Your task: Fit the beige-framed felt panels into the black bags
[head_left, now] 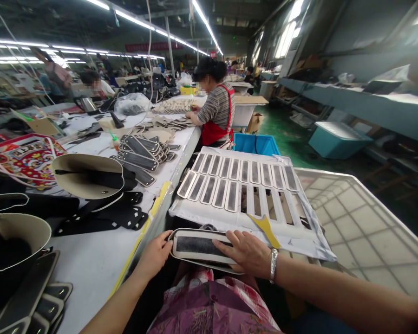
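Note:
In front of my lap is a bag body (195,247), oblong with rounded ends, pale around the edge and with a dark grey strip along its upper face. The fingers and thumb of my left hand (155,254) pinch its left end. Across its right end lies my right hand (245,250), closed over the edge with one finger stretched onto the dark strip; the thumb is hidden. Just beyond, a white-covered board (209,215) carries rows of pale-edged dark strips (230,195). On that board, close to my right wrist, rests a yellow forked tool (265,228).
The worktable (101,260) on the left holds open bag bodies (87,178), stacked strap pieces (139,153) and a patterned bag (31,157). A co-worker (216,106) sits ahead at the table. A blue bin (256,144) and a white crate (355,176) stand right.

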